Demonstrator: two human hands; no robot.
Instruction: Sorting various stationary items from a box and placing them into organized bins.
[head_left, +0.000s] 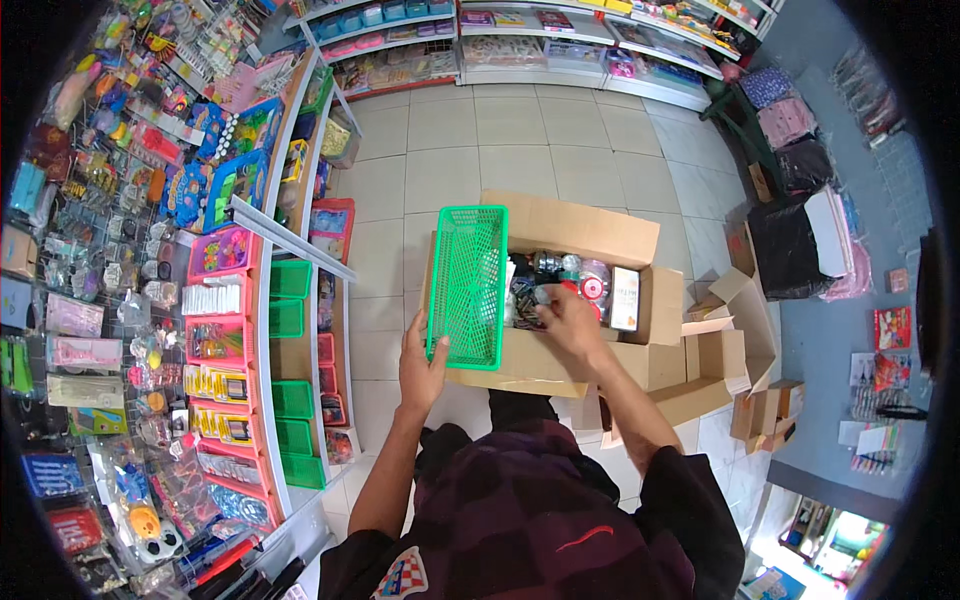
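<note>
A green plastic mesh basket (466, 289), long and rectangular, sits tilted over the left part of an open cardboard box (517, 356). My left hand (421, 367) grips the basket by its lower left corner, thumb over the rim. The basket's mesh bottom shows with nothing on it. Inside the box, my right hand (570, 319) has its fingers curled among small dark packaged items (529, 300). Something clear and shiny is at its fingertips; whether it is held cannot be made out. Beside that hand are red-lidded containers (592, 288) and a white printed box (624, 298).
Left of me, a shelf carries pink trays (217, 337) of small goods and several green baskets (291, 399). A metal shelf bar (292, 238) juts towards the aisle. Opened cardboard boxes (712, 360) lie at right on the tiled floor (517, 150). Stocked shelves (536, 64) stand ahead.
</note>
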